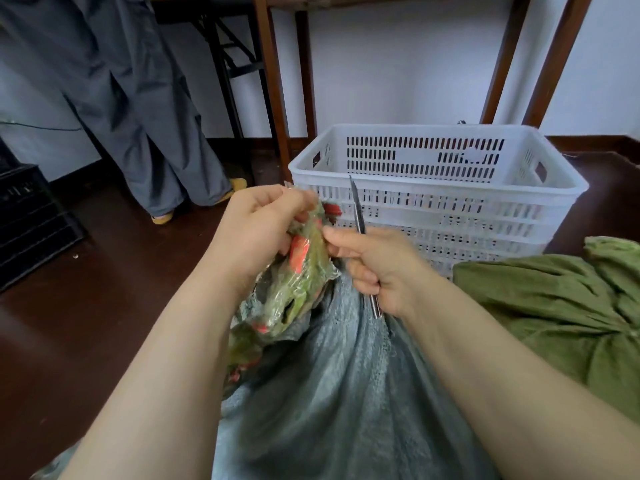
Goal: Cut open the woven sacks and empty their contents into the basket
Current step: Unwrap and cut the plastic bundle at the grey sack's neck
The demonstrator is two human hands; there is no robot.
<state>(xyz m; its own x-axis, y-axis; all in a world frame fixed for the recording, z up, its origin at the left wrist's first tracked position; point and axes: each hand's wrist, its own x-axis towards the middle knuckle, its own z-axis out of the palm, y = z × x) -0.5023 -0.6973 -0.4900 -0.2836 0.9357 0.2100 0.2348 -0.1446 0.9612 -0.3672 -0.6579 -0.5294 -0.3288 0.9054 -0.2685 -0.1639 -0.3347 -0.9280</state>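
Observation:
A grey woven sack (332, 393) lies in front of me, its top gathered between my hands. My left hand (263, 226) grips the bunched neck of the sack, where a green and red printed lining (304, 271) sticks out. My right hand (377, 268) holds a thin metal knife (358, 216), blade pointing up, with its thumb against the lining. Just beyond my hands stands a white slotted plastic basket (440, 188); I see nothing inside it from here. A green woven sack (554, 306) lies tied at my right.
Another person in grey trousers and yellow shoes (152, 126) stands at the back left. A black crate (31, 226) sits at the left edge. Brown wooden table legs (277, 98) rise behind the basket against a white wall. The floor is dark brown.

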